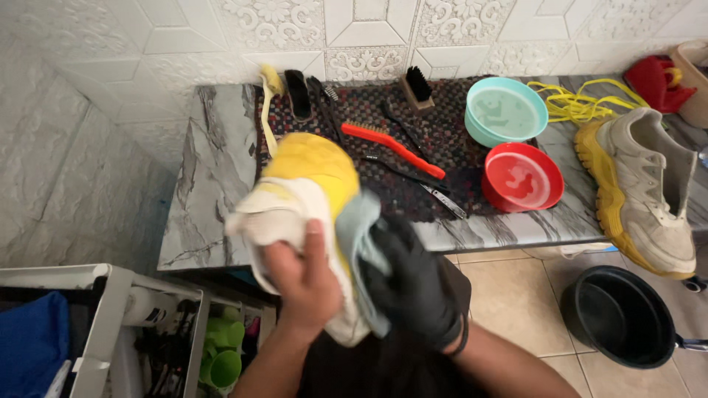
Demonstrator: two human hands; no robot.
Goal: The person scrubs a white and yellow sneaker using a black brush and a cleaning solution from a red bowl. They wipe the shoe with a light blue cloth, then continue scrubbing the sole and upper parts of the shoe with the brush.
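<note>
Shoe (pixel 310 184), white upper with yellow sole, sole side up, held off the worktop's front edge, toward its left end, above the floor. Left hand (pixel 302 276), bare, grips the shoe from below, thumb pressed flat on the white upper, other fingers wrapped behind and hidden. Right hand (pixel 413 284), in a black glove, fingers curled shut on a pale blue cloth (pixel 361 236) pressed against the shoe's side.

Marble-pattern worktop (pixel 214 177) against a white embossed tile wall, dark woven mat (pixel 442 133) across its middle. Second shoe (pixel 641 188), grey-white with yellow sole, upright at the worktop's right end, overhanging the front edge. Black basin (pixel 619 317) on the tiled floor below the right front corner. Teal bowl (pixel 506 110) with water near the back edge, right of centre; red bowl (pixel 522 177) just in front of it, near the front edge. Yellow laces (pixel 582 103) in a loose pile behind the second shoe. Red-handled brush (pixel 391 147) lying diagonally on the mat's middle. Black brush (pixel 297 92) at the mat's back left, wooden brush (pixel 417 87) with black bristles at back centre. Thin dark tools between them, too small to tell. White rack (pixel 110 309) at lower left with green cups (pixel 223 354).
</note>
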